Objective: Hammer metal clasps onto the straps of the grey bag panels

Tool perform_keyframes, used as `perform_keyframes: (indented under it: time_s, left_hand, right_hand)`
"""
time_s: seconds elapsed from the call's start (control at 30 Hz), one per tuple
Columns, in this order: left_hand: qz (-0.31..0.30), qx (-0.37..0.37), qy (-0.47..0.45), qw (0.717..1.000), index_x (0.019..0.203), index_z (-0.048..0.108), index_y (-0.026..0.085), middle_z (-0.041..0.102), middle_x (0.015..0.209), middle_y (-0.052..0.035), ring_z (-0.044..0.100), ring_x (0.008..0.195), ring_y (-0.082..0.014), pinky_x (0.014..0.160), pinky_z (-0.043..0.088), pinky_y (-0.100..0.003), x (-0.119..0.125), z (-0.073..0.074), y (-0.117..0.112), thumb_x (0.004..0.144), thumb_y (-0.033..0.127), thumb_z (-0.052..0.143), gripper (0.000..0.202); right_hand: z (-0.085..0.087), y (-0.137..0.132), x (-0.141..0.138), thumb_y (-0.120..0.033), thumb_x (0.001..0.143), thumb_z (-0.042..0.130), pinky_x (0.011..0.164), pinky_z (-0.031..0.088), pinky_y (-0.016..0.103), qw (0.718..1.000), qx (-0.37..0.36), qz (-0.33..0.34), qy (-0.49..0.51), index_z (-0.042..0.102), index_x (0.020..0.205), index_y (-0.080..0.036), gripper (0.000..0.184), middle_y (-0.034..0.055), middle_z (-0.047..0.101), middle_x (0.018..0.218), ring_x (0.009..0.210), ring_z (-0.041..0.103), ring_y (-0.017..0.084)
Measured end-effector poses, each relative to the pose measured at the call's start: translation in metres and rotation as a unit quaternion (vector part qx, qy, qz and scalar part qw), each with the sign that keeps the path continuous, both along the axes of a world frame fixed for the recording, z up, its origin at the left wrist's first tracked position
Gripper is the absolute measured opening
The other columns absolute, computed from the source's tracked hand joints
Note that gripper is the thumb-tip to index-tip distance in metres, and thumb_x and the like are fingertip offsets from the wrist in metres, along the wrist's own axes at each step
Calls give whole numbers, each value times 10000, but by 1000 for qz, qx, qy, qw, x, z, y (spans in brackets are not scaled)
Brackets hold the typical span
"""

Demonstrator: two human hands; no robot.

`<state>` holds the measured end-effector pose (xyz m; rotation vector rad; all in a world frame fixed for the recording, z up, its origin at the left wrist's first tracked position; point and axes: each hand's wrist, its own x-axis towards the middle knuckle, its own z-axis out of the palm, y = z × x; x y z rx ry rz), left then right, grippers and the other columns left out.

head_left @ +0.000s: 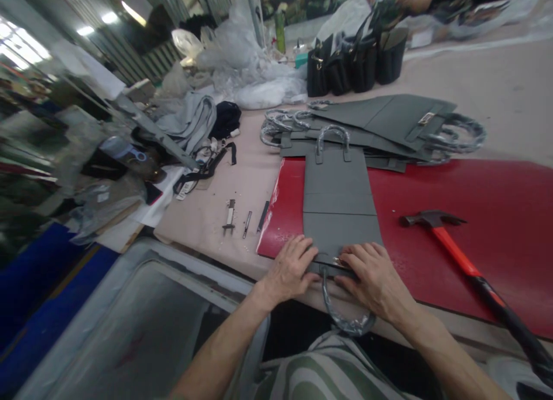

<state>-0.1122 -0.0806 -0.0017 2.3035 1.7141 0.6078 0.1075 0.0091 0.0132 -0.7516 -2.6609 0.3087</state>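
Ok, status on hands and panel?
Left hand, right hand pressing near edge of panel. Panel flat on red mat. Hammer lies right, not touching.

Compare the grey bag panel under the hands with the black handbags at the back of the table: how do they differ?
The grey bag panel lies flat and unfolded on the red mat; the black handbags stand upright, assembled. The left hand and right hand rest on the panel; nothing touches the handbags. Both have handles.
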Motion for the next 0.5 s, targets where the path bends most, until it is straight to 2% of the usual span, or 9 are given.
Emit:
perform_keyframes:
  time_s: [0.1,0.2,0.37,0.5]
  left_hand:
    - [-40,30,12,999,1299,531,86,563,1365,-199,440,1390,-303,1178,378,-462,-2,0,4,917,309,574,444]
    - [-64,58,28,996,1254,567,49,608,1314,-198,475,1368,-267,1183,376,-390,-1,-5,5,964,295,472,392]
    - [6,57,38,998,1310,564,121,593,1388,-134,421,1420,-231,1211,326,-433,10,-24,1,906,206,474,423]
    - [32,63,-26,997,1277,578,121,609,1361,-140,436,1411,-232,1209,334,-438,17,-30,1,850,187,518,436]
  right_hand:
    - [-5,2,1,-295,907,557,804,396,394,997,43,15,60,616,949,-213,110,91,671,972,852,574,245]
    - [-21,6,2,-351,936,508,787,407,398,991,75,21,107,603,964,-215,168,87,672,961,822,595,243]
    - [-44,13,-1,-401,906,529,723,426,406,990,88,10,112,608,967,-218,209,97,678,965,800,610,266]
    - [-39,4,1,-426,915,504,724,458,446,990,67,-33,121,606,1038,-249,238,119,669,1042,831,620,299]
